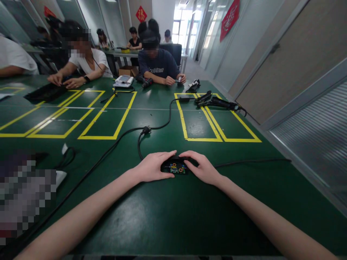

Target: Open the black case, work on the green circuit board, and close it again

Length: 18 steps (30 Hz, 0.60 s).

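From my remote seat I have a small green circuit board (177, 169) in view, sitting in an open black casing (166, 165) at the middle of the near part of the dark green table (162, 220). Two copper-coloured coils (174, 164) stand out on the board. My left hand (151, 168) curves round the casing's left end, thumb and fingers spread apart to grip it. My right hand (204, 168) is bent narrower, its thumb and forefinger at the right end; I cannot tell how firmly they press.

Past my left hand a short cord rises to a black plug (146, 130), which lies against a long black cable (119, 140). Another dark cord (255, 161) runs off from beside my right hand; I cannot make out where it joins. Farther out I see yellow tape outlines (97, 137), a black adapter block (185, 98) and a dark, elongated device (219, 103). Across the table, a co-worker in a dark shirt (161, 65) handles a small item near a drill (147, 83), and another in white (99, 61) has both hands at a flat black piece (45, 94).
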Tool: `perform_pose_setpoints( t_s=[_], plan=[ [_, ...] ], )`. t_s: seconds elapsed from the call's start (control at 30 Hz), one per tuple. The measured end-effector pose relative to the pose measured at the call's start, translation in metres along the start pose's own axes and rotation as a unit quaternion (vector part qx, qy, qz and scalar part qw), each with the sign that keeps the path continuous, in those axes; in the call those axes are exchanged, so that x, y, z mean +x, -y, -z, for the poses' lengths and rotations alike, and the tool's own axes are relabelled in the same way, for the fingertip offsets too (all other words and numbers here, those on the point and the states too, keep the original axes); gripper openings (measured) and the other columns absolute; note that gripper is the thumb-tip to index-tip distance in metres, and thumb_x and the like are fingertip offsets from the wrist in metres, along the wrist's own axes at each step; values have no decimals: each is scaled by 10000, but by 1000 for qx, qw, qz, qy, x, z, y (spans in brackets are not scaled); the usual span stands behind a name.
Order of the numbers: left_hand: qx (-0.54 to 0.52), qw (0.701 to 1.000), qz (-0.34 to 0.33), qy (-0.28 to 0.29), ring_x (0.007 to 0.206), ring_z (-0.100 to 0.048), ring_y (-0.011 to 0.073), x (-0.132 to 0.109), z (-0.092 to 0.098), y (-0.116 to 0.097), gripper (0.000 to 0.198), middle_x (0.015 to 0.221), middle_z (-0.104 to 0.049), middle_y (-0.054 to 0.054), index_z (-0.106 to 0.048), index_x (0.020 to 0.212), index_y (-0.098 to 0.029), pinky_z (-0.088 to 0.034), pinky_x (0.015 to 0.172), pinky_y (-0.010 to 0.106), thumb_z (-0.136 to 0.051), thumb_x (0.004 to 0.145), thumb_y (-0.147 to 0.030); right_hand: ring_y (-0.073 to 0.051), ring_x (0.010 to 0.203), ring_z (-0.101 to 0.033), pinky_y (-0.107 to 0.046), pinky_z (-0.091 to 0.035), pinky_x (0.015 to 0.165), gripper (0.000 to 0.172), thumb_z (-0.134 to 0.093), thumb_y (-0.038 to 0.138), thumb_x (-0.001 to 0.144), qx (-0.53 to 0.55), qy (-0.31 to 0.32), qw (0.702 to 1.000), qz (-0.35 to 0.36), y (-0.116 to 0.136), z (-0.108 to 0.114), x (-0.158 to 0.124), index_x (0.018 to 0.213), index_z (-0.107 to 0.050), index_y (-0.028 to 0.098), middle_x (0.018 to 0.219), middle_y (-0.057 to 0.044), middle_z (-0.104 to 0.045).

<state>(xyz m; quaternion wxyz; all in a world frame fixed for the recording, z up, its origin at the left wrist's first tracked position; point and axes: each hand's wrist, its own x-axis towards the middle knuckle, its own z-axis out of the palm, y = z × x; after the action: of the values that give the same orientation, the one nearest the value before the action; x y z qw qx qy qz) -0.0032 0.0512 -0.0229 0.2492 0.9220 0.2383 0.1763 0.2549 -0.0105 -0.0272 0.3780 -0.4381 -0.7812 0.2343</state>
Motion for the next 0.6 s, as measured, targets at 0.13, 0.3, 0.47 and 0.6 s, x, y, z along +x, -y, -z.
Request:
perform_pose_setpoints(
  t_s=[0.13,0.3,0.47,0.6],
  plan=[
    [-32,999,0,-10,1261,-697,272,-4,1,-8,767,1431,-683,103,-491,1547,-257,-563,1075,392,-837,866,-320,-220,998,-742,-370,-643,871,217,-616,191,956,52,-31,998,-22,10,4,-4,1143,-720,228,1106,-74,-769],
    [-57,997,-31,-29,1262,-690,247,-4,-1,-17,558,1382,-708,83,-635,1397,-253,-554,1106,382,-804,867,-203,-225,1034,-737,-411,-607,957,133,-640,145,922,67,-25,997,8,18,8,-10,1006,-703,227,1096,-77,-767],
    [-81,995,-36,-53,1267,-675,253,-6,-4,-20,506,1378,-695,110,-642,1363,-225,-567,1097,421,-773,877,-177,-237,1034,-724,-415,-601,927,146,-621,104,877,53,-30,998,2,22,9,-15,949,-640,228,1089,-88,-738],
    [-89,993,-49,-56,1256,-674,243,-8,-4,-26,442,1366,-695,110,-648,1345,-226,-571,1091,419,-722,913,-163,-240,1024,-703,-409,-591,904,181,-580,78,854,19,-4,999,26,28,11,-21,937,-626,232,1074,-88,-708]
  ],
)
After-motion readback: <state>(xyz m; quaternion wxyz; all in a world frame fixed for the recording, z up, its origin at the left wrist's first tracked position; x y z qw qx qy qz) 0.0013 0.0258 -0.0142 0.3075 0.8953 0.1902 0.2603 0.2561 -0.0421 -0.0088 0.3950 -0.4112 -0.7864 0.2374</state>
